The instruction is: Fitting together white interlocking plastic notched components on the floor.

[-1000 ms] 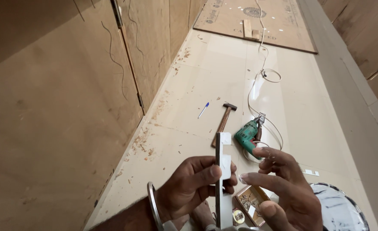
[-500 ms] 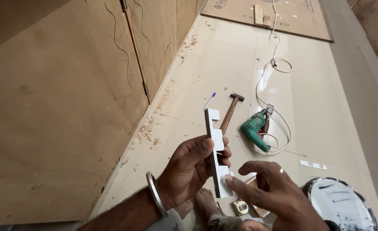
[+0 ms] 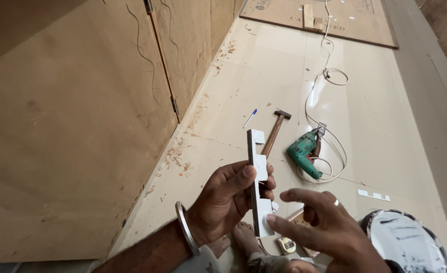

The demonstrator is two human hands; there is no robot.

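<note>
Plywood cabinet doors (image 3: 72, 126) are seen at left; a white notched strip (image 3: 257, 182) is gripped upright by the closed left hand (image 3: 228, 202), its lower end touched by the loosely spread right hand (image 3: 324, 230); hammer (image 3: 275, 130) and green drill (image 3: 304, 151) are laid beyond

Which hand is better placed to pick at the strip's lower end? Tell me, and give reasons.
The right hand. Its fingertip already touches the lower end of the white strip, and it holds nothing. The left hand is gripping the strip's middle, holding it upright.
</note>
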